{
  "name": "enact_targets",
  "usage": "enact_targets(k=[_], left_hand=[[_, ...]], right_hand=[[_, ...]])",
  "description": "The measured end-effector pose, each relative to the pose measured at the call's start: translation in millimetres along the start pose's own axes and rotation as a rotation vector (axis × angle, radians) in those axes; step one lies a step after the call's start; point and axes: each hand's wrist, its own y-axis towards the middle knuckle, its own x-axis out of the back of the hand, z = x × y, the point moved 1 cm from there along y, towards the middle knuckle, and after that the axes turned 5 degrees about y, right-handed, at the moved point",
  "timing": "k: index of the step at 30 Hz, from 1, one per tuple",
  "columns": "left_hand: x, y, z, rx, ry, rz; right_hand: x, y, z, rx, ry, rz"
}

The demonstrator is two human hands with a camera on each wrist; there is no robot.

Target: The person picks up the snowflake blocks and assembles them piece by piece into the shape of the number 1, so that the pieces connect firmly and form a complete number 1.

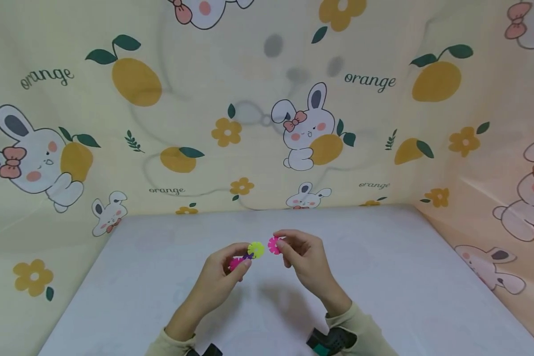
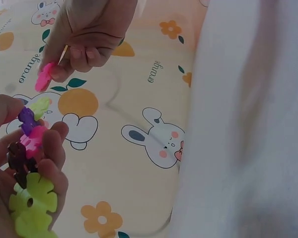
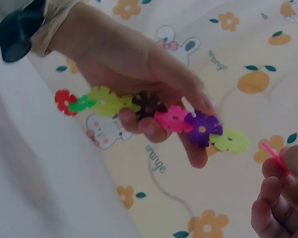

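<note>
My left hand [image 1: 216, 274] grips a chain of slotted flower-shaped plastic discs above the table. In the right wrist view the chain runs from a red disc [image 3: 65, 102] through a green disc [image 3: 82, 103], yellow-green ones, a dark brown disc [image 3: 149, 105], a pink disc [image 3: 174, 119] and a purple disc [image 3: 203, 128] to a yellow-green end disc [image 3: 231, 142]. My right hand [image 1: 307, 262] pinches a single pink disc [image 1: 274, 245] between thumb and fingers. A small gap separates that disc from the chain's yellow-green end. From the head, the left hand hides most of the chain.
Both hands are held over a white-covered table [image 1: 160, 306]. Behind it and along its sides hangs a cloth [image 1: 249, 64] printed with rabbits, oranges and flowers. A dark device [image 1: 331, 341] is strapped at the right wrist, over a light sleeve [image 1: 365, 329].
</note>
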Motion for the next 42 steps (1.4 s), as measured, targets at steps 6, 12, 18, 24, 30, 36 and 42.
enact_targets(k=[6, 12, 18, 24, 30, 36, 42], left_hand=[[-0.3, -0.6, 1.2, -0.008, 0.005, -0.005], [-0.8, -0.6, 1.7, -0.036, 0.009, -0.001], [-2.5, -0.3, 1.6, -0.040, 0.019, 0.008], [-4.1, -2.6, 2.5, -0.085, 0.056, -0.004], [-5.4, -3.9, 2.9, -0.132, 0.122, -0.017], [-5.4, -4.1, 2.0, -0.150, 0.150, -0.002], [-4.4, -4.9, -0.8, -0.134, 0.179, 0.003]], right_hand=[[-2.6, -1.9, 0.4, -0.018, -0.038, 0.005], [-4.0, -2.7, 2.2, -0.017, -0.030, 0.015], [-5.2, -3.3, 0.4, -0.029, -0.057, 0.009], [-5.6, -2.6, -0.7, -0.045, -0.085, -0.036], [-4.6, -1.8, -0.7, -0.077, -0.087, -0.062], [-4.8, -1.3, -1.2, -0.080, -0.084, -0.069], [-3.7, -2.4, -1.9, -0.068, -0.090, -0.034]])
